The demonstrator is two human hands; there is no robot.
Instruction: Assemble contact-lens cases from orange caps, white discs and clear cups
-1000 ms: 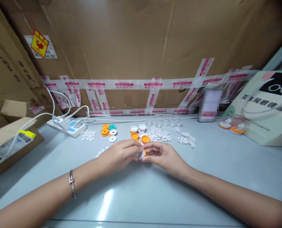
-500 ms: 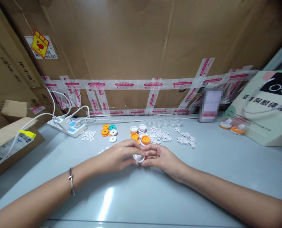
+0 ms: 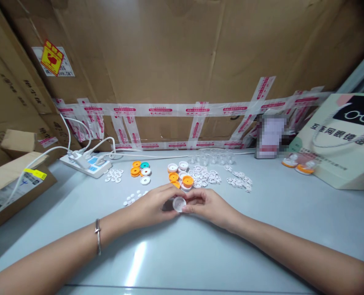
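Clear Cup Held Between Both Hands

Head view: I hold one small clear cup [image 3: 179, 204] just above the table [image 3: 231, 254], its round face towards me. My left hand [image 3: 160, 200] is partly curled, index finger over the cup and thumb below; my right hand [image 3: 208, 205] pinches its right side.

Markings: the large carton [image 3: 182, 49] carries a yellow-and-red fragile sticker [image 3: 52, 57] with a broken-glass symbol, over a white label [image 3: 66, 67] reading "LM270". Print on the packing tape [image 3: 166, 110] is too small to read. The paper bag [image 3: 338, 151], right, reads "互连网眼镜超市" beneath a spectacles logo. The phone [image 3: 270, 137] screen is pixelated.

Surroundings: orange and white caps [image 3: 180, 178] sit directly beyond my fingers, perforated white discs [image 3: 204, 175] to their right, clear cups [image 3: 212, 157] behind. Plugs fill part of the power strip [image 3: 100, 167], left.

Obstruction: my left hand and wrist overlap the nearest orange cap and some white buttons [image 3: 132, 196].
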